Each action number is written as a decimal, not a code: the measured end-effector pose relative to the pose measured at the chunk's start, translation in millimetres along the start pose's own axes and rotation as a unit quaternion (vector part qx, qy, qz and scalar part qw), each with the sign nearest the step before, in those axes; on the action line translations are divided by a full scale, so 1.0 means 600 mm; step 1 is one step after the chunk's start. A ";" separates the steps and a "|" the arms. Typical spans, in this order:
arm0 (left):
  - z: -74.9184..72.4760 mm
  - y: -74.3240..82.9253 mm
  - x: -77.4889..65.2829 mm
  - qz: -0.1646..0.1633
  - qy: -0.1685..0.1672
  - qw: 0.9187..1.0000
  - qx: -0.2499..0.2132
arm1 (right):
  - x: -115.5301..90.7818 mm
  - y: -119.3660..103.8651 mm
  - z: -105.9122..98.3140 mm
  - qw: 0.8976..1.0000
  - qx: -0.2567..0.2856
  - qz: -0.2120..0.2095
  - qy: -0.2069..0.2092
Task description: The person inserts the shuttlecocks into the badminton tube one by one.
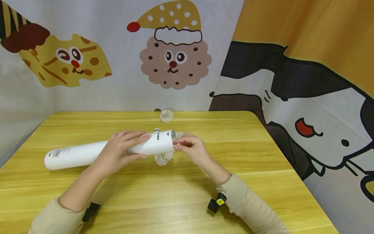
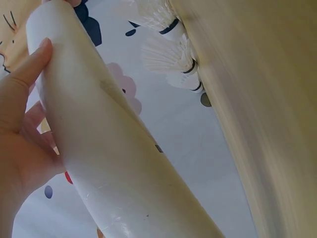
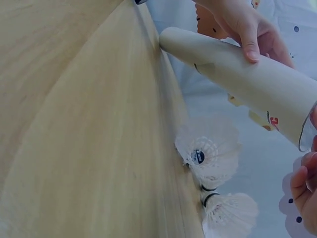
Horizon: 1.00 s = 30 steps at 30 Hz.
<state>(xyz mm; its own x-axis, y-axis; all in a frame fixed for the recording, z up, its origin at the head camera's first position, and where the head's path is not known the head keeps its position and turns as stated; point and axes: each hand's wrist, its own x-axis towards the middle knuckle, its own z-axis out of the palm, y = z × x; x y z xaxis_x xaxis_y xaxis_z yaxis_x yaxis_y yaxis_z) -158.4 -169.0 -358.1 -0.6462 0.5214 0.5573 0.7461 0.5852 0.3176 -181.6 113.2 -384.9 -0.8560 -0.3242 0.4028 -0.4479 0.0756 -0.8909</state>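
A long white tube (image 1: pixel 84 153) is held at a slant above the table, its mouth to the right. My left hand (image 1: pixel 118 151) grips it around the middle, fingers over the top and thumb on the near side. At the mouth, my right hand (image 1: pixel 191 148) pinches the rim between thumb and forefinger; whether anything sits inside the tube is hidden. White feather shuttlecocks lie on the table: one (image 1: pixel 166 115) near the back edge, one (image 1: pixel 163 159) under the tube, and another (image 1: pixel 157 130) mostly hidden behind it. The right wrist view shows a shuttlecock's open skirt (image 3: pixel 210 144).
The wooden table (image 1: pixel 175 198) spreads under both arms, with its back edge against a curtain (image 1: pixel 122 97) printed with cartoon figures. A black wrist-camera mount (image 1: pixel 91 212) hangs by the left sleeve, and another mount (image 1: pixel 214 204) by the right.
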 end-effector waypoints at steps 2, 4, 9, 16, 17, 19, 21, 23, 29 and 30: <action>-0.002 -0.001 0.000 0.001 0.006 1.000 0.000 | 0.002 0.000 -0.003 1.000 -0.006 -0.005 0.013; -0.003 -0.003 -0.001 0.003 0.011 1.000 -0.002 | 0.004 -0.002 -0.006 0.999 -0.015 -0.014 0.027; -0.007 -0.007 -0.001 0.010 0.022 1.000 0.004 | 0.007 -0.025 -0.014 0.996 -0.047 -0.047 0.051; -0.018 -0.015 0.000 0.011 0.040 0.999 0.015 | 0.012 -0.030 -0.026 0.993 -0.074 -0.052 0.072; -0.020 -0.016 0.000 0.011 0.043 0.999 0.015 | 0.013 -0.027 -0.028 0.993 -0.078 -0.050 0.075; -0.023 -0.018 0.000 0.012 0.047 0.999 0.014 | 0.015 -0.022 -0.032 0.992 -0.085 -0.042 0.079; -0.026 -0.020 0.000 0.012 0.052 0.999 0.012 | 0.017 -0.017 -0.035 0.992 -0.095 -0.035 0.082; -0.029 -0.022 -0.001 0.009 0.056 0.998 0.012 | 0.020 -0.008 -0.039 0.991 -0.102 -0.028 0.085; -0.036 -0.025 -0.002 -0.004 0.062 0.998 0.008 | 0.033 0.044 -0.053 0.987 -0.130 -0.011 0.089; -0.037 -0.026 -0.002 -0.005 0.063 0.998 0.007 | 0.035 0.056 -0.056 0.987 -0.135 -0.006 0.089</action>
<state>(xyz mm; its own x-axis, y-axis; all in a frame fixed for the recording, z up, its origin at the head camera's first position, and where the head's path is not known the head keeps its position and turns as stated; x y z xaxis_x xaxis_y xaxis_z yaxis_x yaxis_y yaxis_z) -165.5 -192.5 -346.6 -0.6285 0.4339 0.6455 0.7363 0.5995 0.3139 -223.3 140.6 -399.4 -0.8713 -0.1579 0.4646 -0.4900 0.3287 -0.8074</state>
